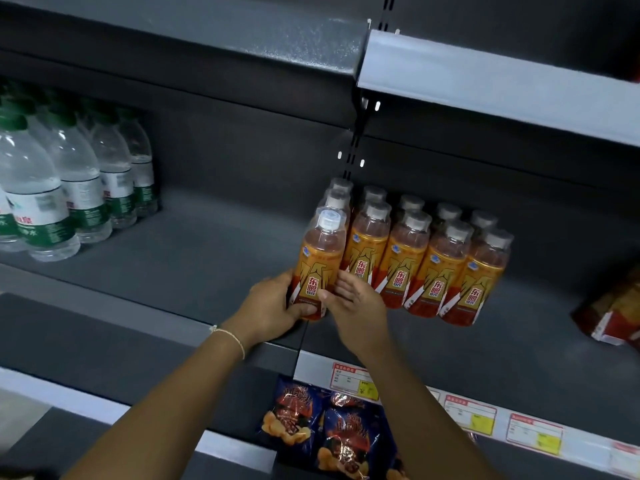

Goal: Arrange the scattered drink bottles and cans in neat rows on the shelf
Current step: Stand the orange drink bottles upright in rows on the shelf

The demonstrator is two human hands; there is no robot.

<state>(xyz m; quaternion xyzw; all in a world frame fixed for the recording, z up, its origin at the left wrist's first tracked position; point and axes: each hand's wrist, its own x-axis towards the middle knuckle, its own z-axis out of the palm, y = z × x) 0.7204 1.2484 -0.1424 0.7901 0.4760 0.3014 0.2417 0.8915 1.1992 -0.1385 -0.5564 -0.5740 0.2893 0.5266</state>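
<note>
Both hands hold one orange drink bottle (317, 271) standing at the front left end of the row on the dark grey shelf (214, 258). The left hand (273, 306) wraps its fingers and thumb around the bottle's lower left side; the right hand (353, 299) grasps its lower right side, thumb across the label. A thin bracelet (230, 337) circles the left wrist.

The front row counts five orange bottles side by side, the held one included; the other four (426, 268) stand touching to its right. Behind them, clear caps show at least five more in a second row, and further caps behind the held bottle, though the exact number there cannot be told.

At the far left of the same shelf stand water bottles with green caps (69, 174), at least five visible, in lines running toward the back panel. A red snack bag (613, 313) lies at the right edge.

Another grey shelf (485, 81) hangs above. Three price tags (471, 412) sit on the shelf's front rail, and two blue chip bags (325, 424) hang below it.
</note>
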